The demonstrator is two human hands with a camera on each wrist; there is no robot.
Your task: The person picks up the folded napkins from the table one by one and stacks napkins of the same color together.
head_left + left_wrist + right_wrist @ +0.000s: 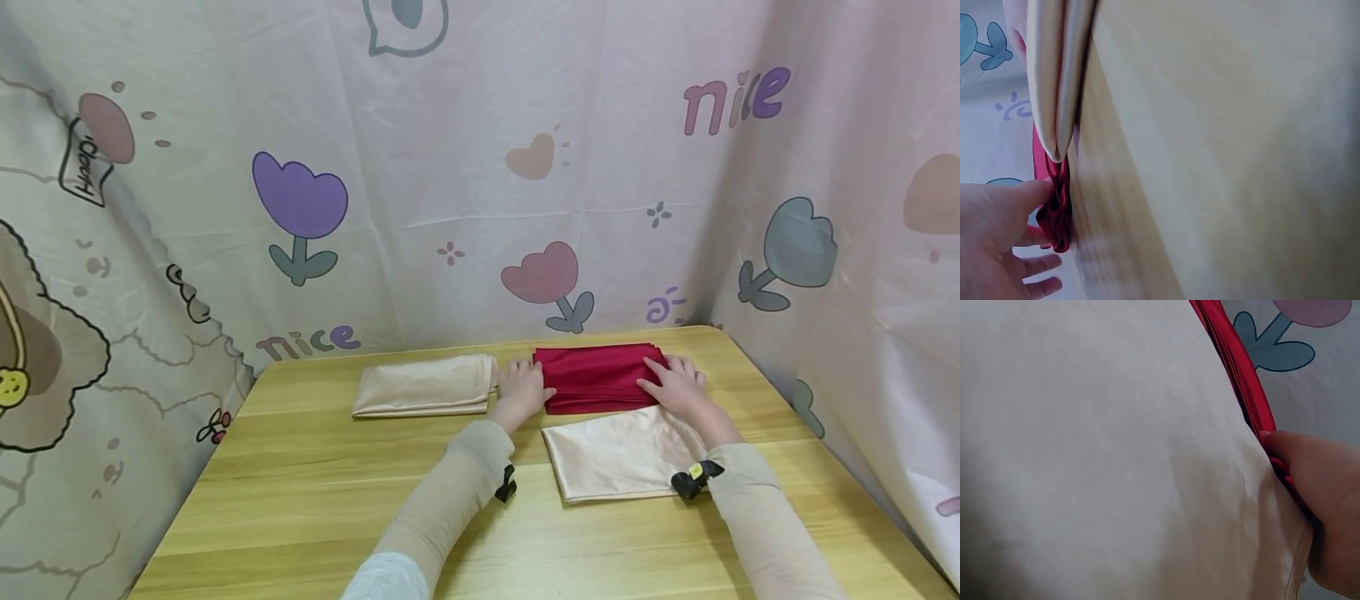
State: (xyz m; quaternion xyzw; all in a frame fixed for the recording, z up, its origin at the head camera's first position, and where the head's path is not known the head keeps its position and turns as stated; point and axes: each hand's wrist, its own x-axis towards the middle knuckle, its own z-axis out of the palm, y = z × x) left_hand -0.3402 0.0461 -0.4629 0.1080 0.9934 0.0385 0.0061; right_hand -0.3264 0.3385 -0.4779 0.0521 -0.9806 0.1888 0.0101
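A folded red satin cloth [596, 379] lies near the table's back edge, its stacked folds visible in the left wrist view. At its left end is my left hand [522, 385], thumb and index finger touching the folds, the other fingers extended. My right hand [681, 387] is at the opposite end, with its thumb on the near edge of the red cloth [1250, 387] and fingers spread towards the far corner. In the right wrist view most of those fingers are hidden. A folded cream cloth [611, 458] lies just in front, partly under my right wrist.
Another folded cream cloth [423, 386] lies left of my left hand. The wooden table [300, 500] meets a patterned curtain [435, 167] at the back, with more curtain along both sides. Both wrists carry small black cameras.
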